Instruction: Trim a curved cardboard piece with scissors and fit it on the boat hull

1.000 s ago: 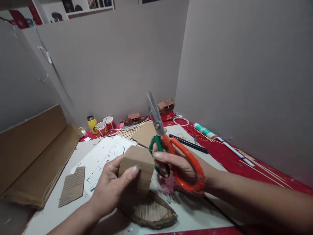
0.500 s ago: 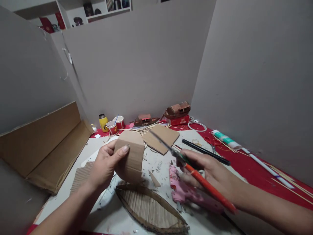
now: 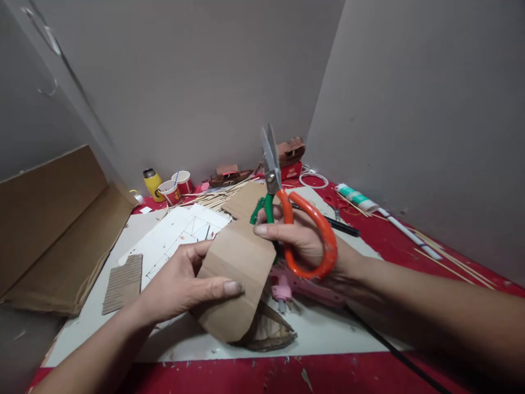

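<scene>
My left hand [image 3: 184, 282] grips a piece of brown cardboard [image 3: 233, 262] with rounded corners, the thumb lying across its face. Held in my right hand [image 3: 303, 235] is a pair of scissors [image 3: 270, 164], blades pointing up and slightly parted, with orange and green handles. The scissors are beside the cardboard's upper right edge. Below the cardboard, and mostly hidden by it, lies a cardboard boat hull [image 3: 270, 331]. A pink glue gun [image 3: 311, 290] rests on the table under my right hand, partly covered.
A drawing on white paper [image 3: 180, 235] and a corrugated scrap [image 3: 123, 284] lie to the left. Toward the back are thin wooden sticks [image 3: 217, 200], paper cups [image 3: 170, 192], a yellow bottle [image 3: 152, 185] and model boats [image 3: 229, 175]. A large folded cardboard sheet [image 3: 53, 219] stands at left.
The scissors have swung upright in my right hand and moved left, close to the cardboard. My left hand has turned the cardboard and brought it lower, over the hull. The view has tilted down.
</scene>
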